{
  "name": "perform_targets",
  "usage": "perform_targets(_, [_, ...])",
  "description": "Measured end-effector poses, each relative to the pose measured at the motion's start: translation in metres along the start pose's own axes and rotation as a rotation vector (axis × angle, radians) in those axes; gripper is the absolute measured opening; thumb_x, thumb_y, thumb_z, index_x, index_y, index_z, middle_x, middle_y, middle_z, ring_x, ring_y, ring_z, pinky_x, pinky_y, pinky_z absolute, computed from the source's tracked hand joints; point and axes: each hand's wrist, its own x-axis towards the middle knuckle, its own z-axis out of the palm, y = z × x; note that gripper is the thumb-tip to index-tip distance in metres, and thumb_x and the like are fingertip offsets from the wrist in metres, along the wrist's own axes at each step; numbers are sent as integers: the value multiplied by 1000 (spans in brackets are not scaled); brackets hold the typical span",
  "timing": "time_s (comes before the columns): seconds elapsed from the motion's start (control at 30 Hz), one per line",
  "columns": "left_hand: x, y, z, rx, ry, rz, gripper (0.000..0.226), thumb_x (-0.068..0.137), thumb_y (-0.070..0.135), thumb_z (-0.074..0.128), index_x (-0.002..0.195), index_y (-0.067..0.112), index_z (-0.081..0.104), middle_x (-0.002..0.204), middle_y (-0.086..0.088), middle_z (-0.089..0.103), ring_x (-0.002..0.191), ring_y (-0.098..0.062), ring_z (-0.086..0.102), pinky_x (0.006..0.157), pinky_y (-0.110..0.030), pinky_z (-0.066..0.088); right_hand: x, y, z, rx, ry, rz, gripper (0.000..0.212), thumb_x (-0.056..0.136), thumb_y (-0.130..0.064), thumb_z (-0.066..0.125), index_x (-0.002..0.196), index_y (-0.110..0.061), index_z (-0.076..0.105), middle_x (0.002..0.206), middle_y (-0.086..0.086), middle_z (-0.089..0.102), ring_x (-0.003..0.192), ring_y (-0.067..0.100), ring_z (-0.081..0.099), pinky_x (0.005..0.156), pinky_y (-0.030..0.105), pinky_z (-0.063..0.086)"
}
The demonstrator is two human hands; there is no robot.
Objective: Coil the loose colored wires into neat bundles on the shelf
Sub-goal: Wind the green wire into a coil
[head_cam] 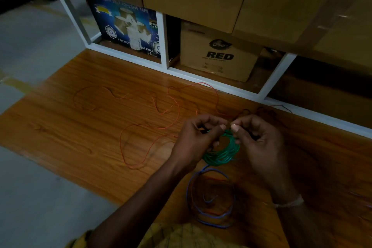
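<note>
**Green coil being finished while orange wire waits**

Both hands meet over the wooden shelf (84,131), near its right side. The left hand (193,143) and the right hand (259,143) each have fingers curled in a tight grip on the green wire coil (223,153), thumbs almost touching at its far edge. That pinch point looks like where a loose end is being tucked or twisted round the loops, so holding the bundle from both sides keeps the turns from springing apart; the exact end of the wire is too small and dim to make out.

The coil hangs partly between the palms, its near half showing below them. Just nearer the person lies a looser ring of blue wire (211,197) with red and dark strands mixed in, probably set there within easy reach. To the left and farther off, the orange wire (173,106) sprawls uncoiled in wide loops across the shelf, clearly work yet to do. Cardboard boxes (219,56) sit in the white rack (164,42) behind.
</note>
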Motion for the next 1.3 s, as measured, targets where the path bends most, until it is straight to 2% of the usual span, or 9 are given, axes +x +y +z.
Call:
perform_targets(0.07, [1,0,-2,-3,-20,-12,9,100,14,70,105,13,78,73,3,63,63,-10,60,51,-19,44,2,-2,1,-7,10,-10,6,95,-8,69,91,-12,70,82,2,70,72,10,67,62,17,52])
perform_targets(0.23, [7,2,-5,-48,-25,-81,17,102,23,69,102,7,74,85,-2,63,65,-8,60,51,-22,44,10,-3,4,-84,98,-76,5,99,-12,64,94,-14,66,86,2,67,72,12,65,59,13,49])
perform_targets(0.43, [13,5,-7,-68,-61,-91,14,104,24,66,101,12,71,92,-6,62,69,-9,59,53,-21,44,18,2,7,-80,91,-57,4,100,-16,62,97,-18,64,94,-5,72,91,12,70,70,31,58])
perform_targets(0.57, [14,5,-9,-28,-98,-40,2,99,17,72,97,15,72,86,-1,61,72,-12,59,56,-24,45,21,3,9,-20,105,-52,4,100,-11,60,97,-13,61,93,-1,72,91,13,70,74,28,53])
perform_targets(0.7, [18,3,-6,21,-5,-1,12,95,13,77,87,16,68,79,-5,59,66,-7,56,55,-23,44,21,3,13,13,130,-61,4,100,-7,59,98,-5,59,91,3,69,85,11,67,73,19,50])
perform_targets(0.87, [25,-5,-2,54,71,49,16,95,13,77,82,17,67,67,13,60,64,1,55,59,-18,41,26,10,19,39,142,-34,7,100,-11,62,94,-15,60,89,1,70,85,13,68,75,27,53])
perform_targets(1.0, [30,-8,-3,59,107,74,16,93,11,78,82,17,68,69,11,63,65,0,57,60,-17,43,26,13,23,101,144,11,10,99,-9,63,93,-17,61,91,5,71,85,15,68,74,27,54])
perform_targets(1.17, [43,-13,-13,-63,15,-47,14,96,11,74,84,11,67,65,1,58,58,-7,49,53,-21,39,37,12,14,183,99,85,1,97,-6,65,98,-6,66,94,7,75,90,16,72,80,26,57])
perform_targets(1.3, [59,-21,-17,-146,-16,-141,15,99,12,70,86,8,63,67,-3,54,55,-7,47,50,-18,39,45,21,7,156,102,165,12,91,-14,75,102,-13,70,104,5,76,103,19,71,92,33,57])
